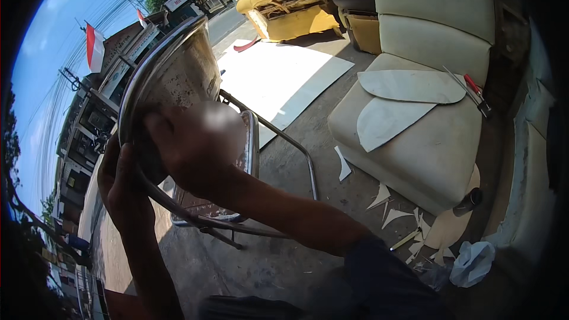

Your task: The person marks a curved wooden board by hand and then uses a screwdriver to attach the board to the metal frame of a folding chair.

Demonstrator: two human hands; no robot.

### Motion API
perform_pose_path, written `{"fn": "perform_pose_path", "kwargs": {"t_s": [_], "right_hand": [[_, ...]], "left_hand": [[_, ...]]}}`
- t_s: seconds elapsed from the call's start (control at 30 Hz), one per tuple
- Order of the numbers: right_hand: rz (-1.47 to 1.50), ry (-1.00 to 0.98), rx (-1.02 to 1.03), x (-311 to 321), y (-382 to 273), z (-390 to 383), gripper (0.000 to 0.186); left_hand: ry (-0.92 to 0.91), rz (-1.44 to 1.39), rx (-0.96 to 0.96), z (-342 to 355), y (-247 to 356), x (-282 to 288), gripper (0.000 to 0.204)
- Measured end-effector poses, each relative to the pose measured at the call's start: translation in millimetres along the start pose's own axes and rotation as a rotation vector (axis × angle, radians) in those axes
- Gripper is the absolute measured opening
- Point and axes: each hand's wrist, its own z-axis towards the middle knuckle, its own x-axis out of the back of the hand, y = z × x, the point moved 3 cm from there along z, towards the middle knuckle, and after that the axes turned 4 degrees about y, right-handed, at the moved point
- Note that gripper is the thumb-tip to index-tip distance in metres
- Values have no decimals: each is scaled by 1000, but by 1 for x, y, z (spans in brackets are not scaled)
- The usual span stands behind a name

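A metal-tube chair frame [313,172] stands tilted before me, its worn backrest panel [195,62] rising at the left. My left hand [121,186] is wrapped round the backrest's outer tube. On the inner side, my right hand [198,154] lies against the lower backrest with its fingers bent and pressed together. Shadow hides its fingertips, and a blurred patch covers part of this hand, so what it pinches cannot be made out. Below the right forearm, part of the chair's seat [207,204] shows between the tubes.
At right, a cream armchair [415,160] bears two cut white panels [394,121] and red-handled tools [472,85]. Scraps [396,216] and a plastic bag [473,264] lie on the floor. A large white sheet [290,77] lies behind the chair, near a stripped yellow sofa [296,21].
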Motion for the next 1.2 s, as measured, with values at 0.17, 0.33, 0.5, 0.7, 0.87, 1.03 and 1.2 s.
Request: {"fn": "perform_pose_path", "kwargs": {"t_s": [0.17, 0.33, 0.5, 0.7, 0.87, 1.03, 1.2], "right_hand": [[-43, 132, -77, -31, 3, -23, 27], [-91, 222, -29, -35, 4, -22, 26], [2, 270, 29, -48, 6, -26, 25], [-37, 311, -28, -51, 4, -25, 19], [-72, 253, 21, -66, 5, -22, 24], [31, 169, 22, -47, 4, -22, 22], [1, 173, 57, -40, 1, -22, 24]], "left_hand": [[-135, 1050, -607, 6, -20, 75, 44], [-134, 1143, -690, 32, -27, 97, 45], [5, 869, -513, 29, -22, 74, 42], [152, 523, -307, 14, -16, 33, 40], [194, 457, -267, 10, -13, 21, 39], [198, 424, -254, 13, -15, 23, 39], [214, 380, -218, 11, -12, 17, 41]]}}
